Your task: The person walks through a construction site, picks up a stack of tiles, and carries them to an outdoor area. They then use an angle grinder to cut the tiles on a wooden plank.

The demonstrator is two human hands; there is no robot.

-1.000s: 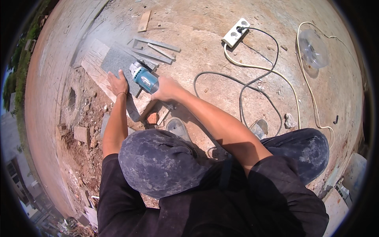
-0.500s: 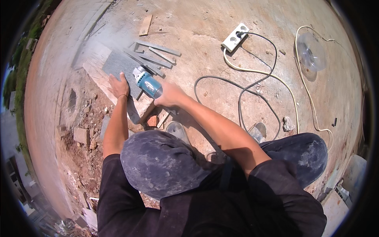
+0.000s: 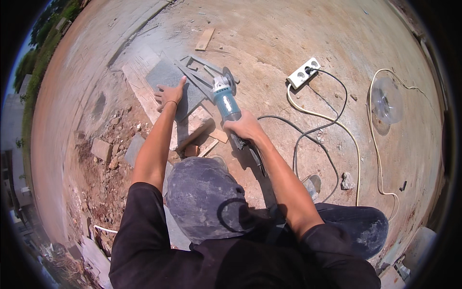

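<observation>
My left hand (image 3: 171, 94) lies on a grey rectangular tile (image 3: 162, 72) with its fingers spread. The tile rests on a pale, dusty block (image 3: 193, 126). In my right hand (image 3: 247, 126) is a teal angle grinder (image 3: 226, 105), gripped round its rear body. Its disc (image 3: 231, 81) is held upright, to the right of the tile and apart from it. Several narrow grey strips (image 3: 196, 81) lie between the tile and the grinder, partly hidden behind the grinder's head.
A white power strip (image 3: 304, 72) with a dark cable (image 3: 332, 132) plugged in lies to the right. Further right are a pale cord (image 3: 377, 130) and a clear plastic container (image 3: 387, 101). Rubble and a broken brick (image 3: 101, 150) lie at left. A small wooden piece (image 3: 205, 39) lies at the far side.
The grinder has moved off the tile's edge, rightward, and its disc has turned upright. My left hand stays on the tile, fingers now spread wider. The view has shifted, and the dust looks thinner.
</observation>
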